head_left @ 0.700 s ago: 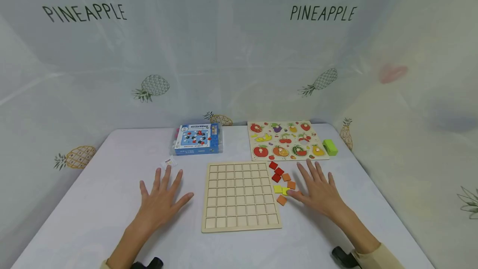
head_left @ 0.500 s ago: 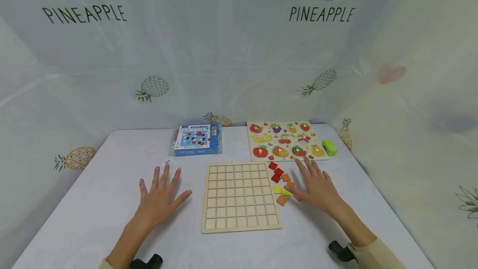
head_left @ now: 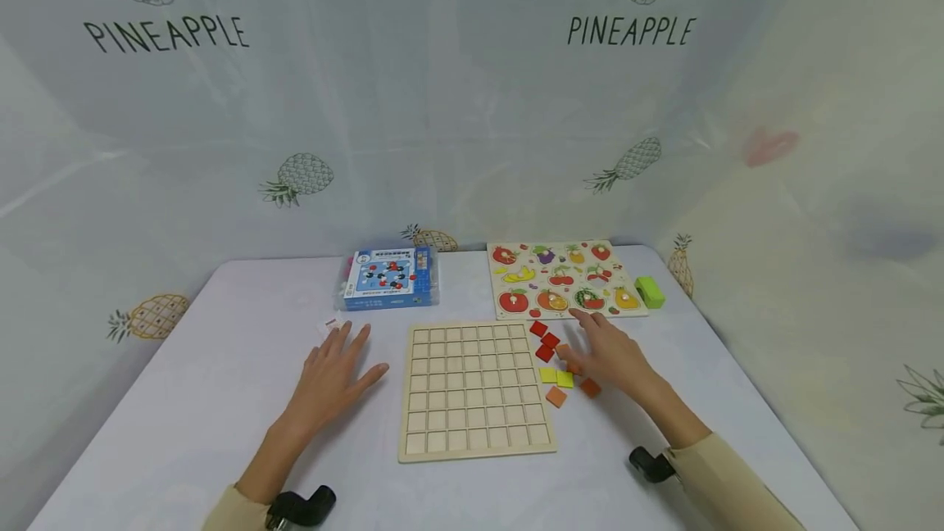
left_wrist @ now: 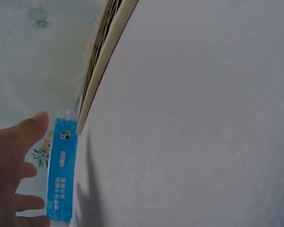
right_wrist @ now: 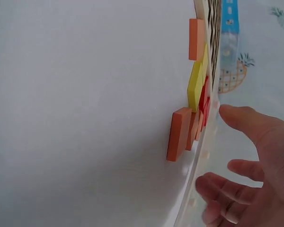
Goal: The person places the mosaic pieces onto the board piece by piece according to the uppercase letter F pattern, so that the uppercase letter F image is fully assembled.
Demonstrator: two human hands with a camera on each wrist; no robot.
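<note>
A wooden grid board [head_left: 475, 390] lies flat between my hands. My left hand [head_left: 328, 379] hovers left of the board with its fingers spread and holds nothing. My right hand [head_left: 614, 357] is over the loose square tiles at the board's right side, its fingers loosely bent and apart. The tiles are red [head_left: 550, 340], yellow [head_left: 548, 375] and orange [head_left: 556, 397]; some orange ones are partly behind the fingers. In the right wrist view, a gap shows between the right hand [right_wrist: 274, 161] and the nearest orange tile [right_wrist: 179, 135].
A blue boxed molecule set [head_left: 389, 277] stands at the back left, with a small paper piece [head_left: 329, 324] in front of it. A fruit puzzle board [head_left: 564, 279] and a green block [head_left: 650, 292] lie at the back right. A pineapple-print curtain [head_left: 413, 105] hangs behind the table.
My right hand has moved left over the tiles, its fingers drawing in, and an orange tile at the right has come into sight. My left hand has shifted slightly right, fingers closer together.
</note>
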